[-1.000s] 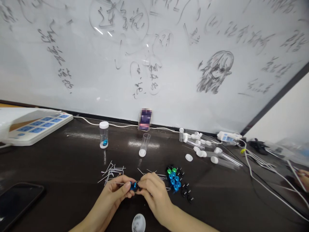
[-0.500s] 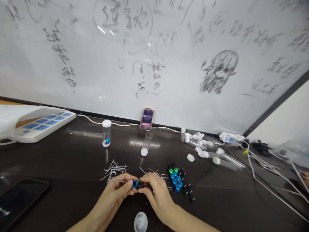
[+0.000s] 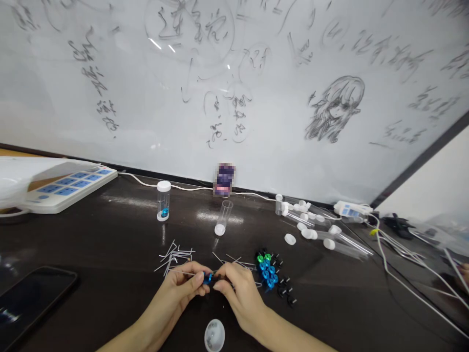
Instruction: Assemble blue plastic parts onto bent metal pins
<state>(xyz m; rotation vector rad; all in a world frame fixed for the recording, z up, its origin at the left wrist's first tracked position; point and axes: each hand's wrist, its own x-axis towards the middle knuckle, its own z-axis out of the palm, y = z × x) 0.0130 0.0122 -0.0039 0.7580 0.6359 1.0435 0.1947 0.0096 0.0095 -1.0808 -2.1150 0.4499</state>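
Note:
Low in the middle of the view, my left hand (image 3: 179, 291) pinches a small blue part (image 3: 207, 278) together with a thin metal pin. My right hand (image 3: 238, 291) meets it from the right, its fingertips closed on a small black piece (image 3: 217, 278) pressed against the blue part. Loose bent metal pins (image 3: 176, 255) lie just beyond my left hand. A pile of blue, green and black small parts (image 3: 269, 274) sits right of my right hand.
A capped vial with a blue part (image 3: 163, 200) and an open tube (image 3: 223, 217) stand farther back. Several tubes and white caps (image 3: 315, 230) lie at right. A phone (image 3: 32, 300) lies at left, a power strip (image 3: 62, 188) behind it, cables (image 3: 403, 264) at right, a white cap (image 3: 214, 335) near me.
Both hands stay pinched together on the small parts, with slight finger shifts. The view has drifted a little, so everything sits slightly right.

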